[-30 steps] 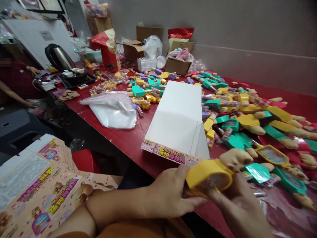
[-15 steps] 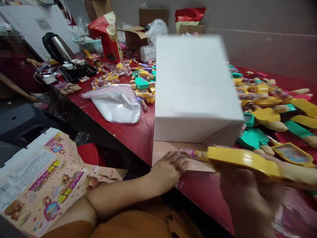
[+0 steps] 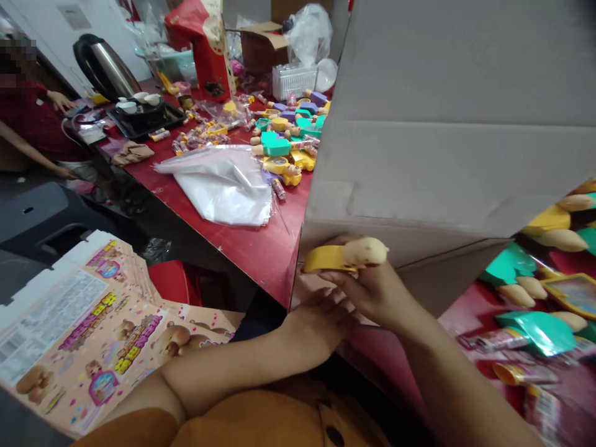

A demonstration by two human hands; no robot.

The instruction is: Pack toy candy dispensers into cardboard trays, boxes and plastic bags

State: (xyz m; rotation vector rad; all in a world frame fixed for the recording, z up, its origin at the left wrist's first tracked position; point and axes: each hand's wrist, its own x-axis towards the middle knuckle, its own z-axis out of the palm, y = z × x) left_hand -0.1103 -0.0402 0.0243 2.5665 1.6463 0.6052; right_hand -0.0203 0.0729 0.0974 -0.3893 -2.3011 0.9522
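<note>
In front of me a large white cardboard box [image 3: 442, 174] has its pale panel raised at a slant. My right hand [image 3: 377, 288] grips a yellow plastic toy [image 3: 325, 257] with a beige bear-like handle, at the gap beneath that panel. My left hand [image 3: 321, 326] lies with fingers stretched out along the box's front edge, just below the toy, and holds nothing. The box's inside is mostly hidden by the panel and my hands.
Flat printed cartons [image 3: 69, 347] lie at left. Clear plastic bags [image 3: 223, 186] and many teal and yellow toys [image 3: 274, 144] cover the red table [image 3: 261, 267]; more teal toys [image 3: 535, 332] lie at right. Further back are a kettle [image 3: 109, 65] and a person [image 3: 32, 124].
My right hand has carried the yellow toy leftward to the gap under the panel. The panel now fills much more of the view. My left hand stays at the front edge.
</note>
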